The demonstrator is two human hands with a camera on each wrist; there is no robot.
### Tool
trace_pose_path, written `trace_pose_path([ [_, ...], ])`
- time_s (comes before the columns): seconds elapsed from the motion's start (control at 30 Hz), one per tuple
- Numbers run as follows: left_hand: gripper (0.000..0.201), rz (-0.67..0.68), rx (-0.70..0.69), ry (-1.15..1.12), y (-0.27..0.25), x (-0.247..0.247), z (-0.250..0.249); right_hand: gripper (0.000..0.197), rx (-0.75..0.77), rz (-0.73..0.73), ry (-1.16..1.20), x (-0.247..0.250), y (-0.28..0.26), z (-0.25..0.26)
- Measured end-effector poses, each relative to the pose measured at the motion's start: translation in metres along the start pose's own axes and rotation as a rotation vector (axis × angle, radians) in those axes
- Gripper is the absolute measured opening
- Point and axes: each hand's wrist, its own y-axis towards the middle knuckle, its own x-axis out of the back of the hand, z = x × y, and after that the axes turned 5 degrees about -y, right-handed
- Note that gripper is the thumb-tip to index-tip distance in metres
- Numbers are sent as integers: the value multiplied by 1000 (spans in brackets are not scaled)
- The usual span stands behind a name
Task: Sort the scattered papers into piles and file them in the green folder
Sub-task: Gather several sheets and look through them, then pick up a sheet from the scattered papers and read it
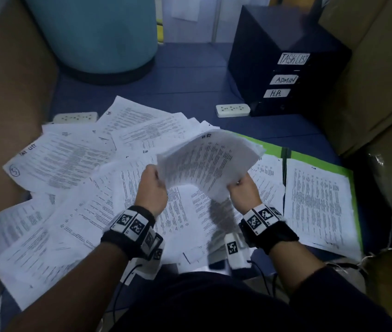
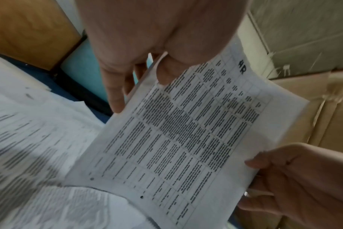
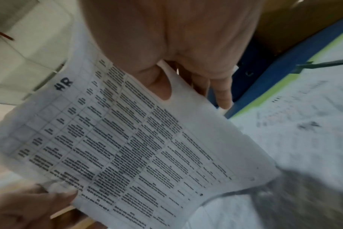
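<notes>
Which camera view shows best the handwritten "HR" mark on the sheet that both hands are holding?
The left wrist view: the HR mark sits sharp at the sheet's top margin. The right wrist view also shows it, slightly softer. In the head view it is small and blurred.

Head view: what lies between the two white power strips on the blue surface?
Between the left power strip and the right power strip lie the far corners of the scattered papers, then bare blue surface.
</notes>
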Motion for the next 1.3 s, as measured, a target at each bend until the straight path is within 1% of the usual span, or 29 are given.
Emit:
trace_pose_path([
  [0.1,13,42,79,50,-2,-4,5,34,-60,37,-88,-4,-1,-6],
  [0.13,11,37,82,58,-3,-4,-1,33,-62,32,-83,-1,-1,-6],
  [0.2,23,19,61,42,-1,-6,-8,32,-33,13,-18,11,-2,-7],
  [0.23,25,20,49,28,2,-8,-11,31,-14,1,34,20,-1,-8],
  [0.27,20,17,24,29,5,-11,-16,28,6,-18,73,29,0,-12],
  [0.3,12,24,11,46,9,-17,-18,20,29,-43,79,39,2,-17],
  [0.33,9,25,-5,68,12,-25,-22,10,43,-78,67,51,4,-23],
  [0.37,14,31,-20,96,16,-36,-24,6,46,-115,51,63,6,-31],
  [0.4,16,42,-34,120,18,-49,-29,12,42,-151,44,75,9,-41],
  [0.47,12,94,-38,125,22,-82,-40,19,0,-192,46,102,13,-64],
  [0.57,12,219,-23,80,24,-140,-56,9,-114,-241,55,142,18,-107],
  [0.67,14,336,-6,55,24,-204,-68,19,-236,-310,25,180,25,-154],
  [0.77,10,374,58,79,21,-265,-77,26,-343,-351,20,208,34,-194],
  [0.8,16,378,74,93,20,-282,-79,28,-364,-351,6,215,37,-204],
  [0.83,25,390,96,109,19,-296,-79,31,-386,-344,-15,221,40,-213],
  [0.9,44,459,168,131,15,-318,-78,36,-440,-314,-73,229,42,-227],
  [0.97,61,566,229,178,9,-334,-75,48,-507,-231,-119,231,40,-239],
  [1.0,67,607,234,220,6,-337,-73,54,-538,-169,-149,230,38,-243],
  [1.07,70,651,234,274,1,-344,-71,61,-579,-38,-210,226,32,-250],
  [1.1,69,656,244,277,0,-345,-71,63,-584,-3,-227,225,30,-253],
  [1.17,68,646,245,276,0,-343,-71,62,-561,-29,-242,223,29,-255],
  [1.23,64,633,243,234,0,-333,-72,60,-524,-129,-235,221,32,-254],
  [1.3,57,605,236,140,-1,-318,-72,56,-472,-201,-205,218,38,-246],
])
